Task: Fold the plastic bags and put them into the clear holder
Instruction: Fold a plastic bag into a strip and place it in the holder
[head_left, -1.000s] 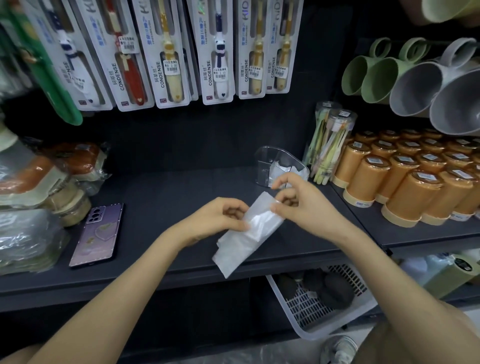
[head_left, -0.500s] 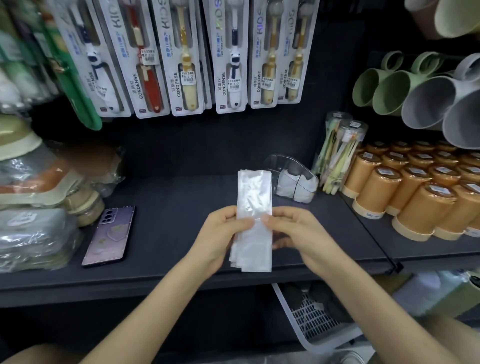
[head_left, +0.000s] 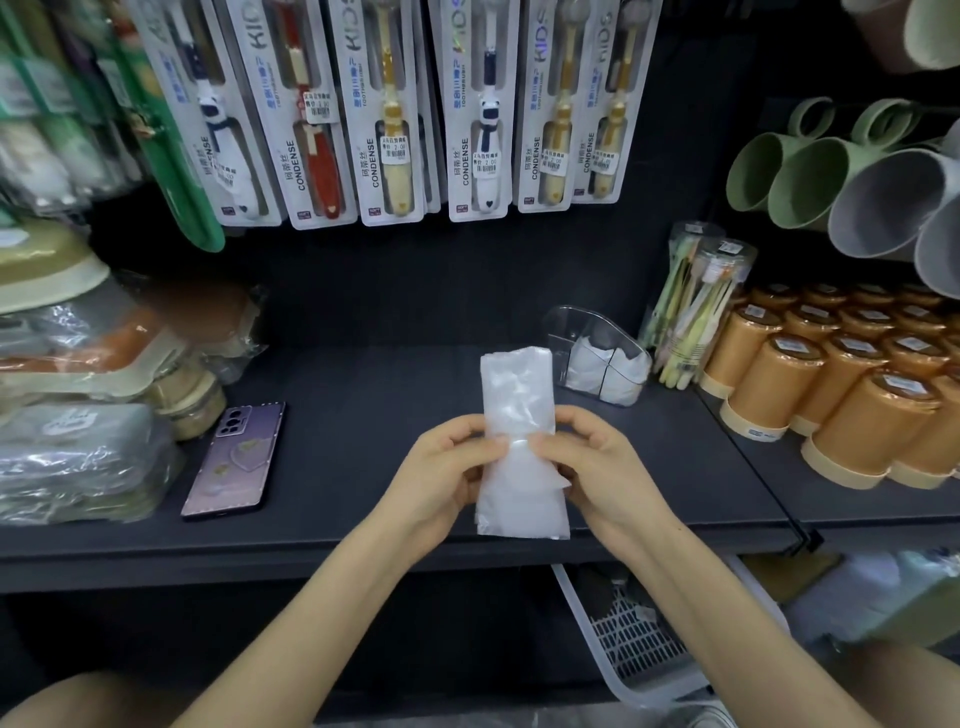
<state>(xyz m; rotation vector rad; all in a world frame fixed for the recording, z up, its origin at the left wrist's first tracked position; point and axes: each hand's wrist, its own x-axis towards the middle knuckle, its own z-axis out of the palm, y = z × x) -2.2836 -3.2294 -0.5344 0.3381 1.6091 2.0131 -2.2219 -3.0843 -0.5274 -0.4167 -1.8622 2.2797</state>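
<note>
Bag (head_left: 519, 452) folded into long strip, held upright above shelf (head_left: 363, 415) front edge. Left hand (head_left: 441, 467) and right hand (head_left: 592, 467) pinch its mid-section from both sides (thumbs on front). Holder (head_left: 597, 358) just beyond, folded bags inside. Phone (head_left: 234, 460) lies well left.

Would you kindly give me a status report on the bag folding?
Left hand and right hand both pinch the translucent white plastic bag, folded to a long strip. Clear plastic holder behind-right, white folded bags inside. Path to it looks open.
</note>
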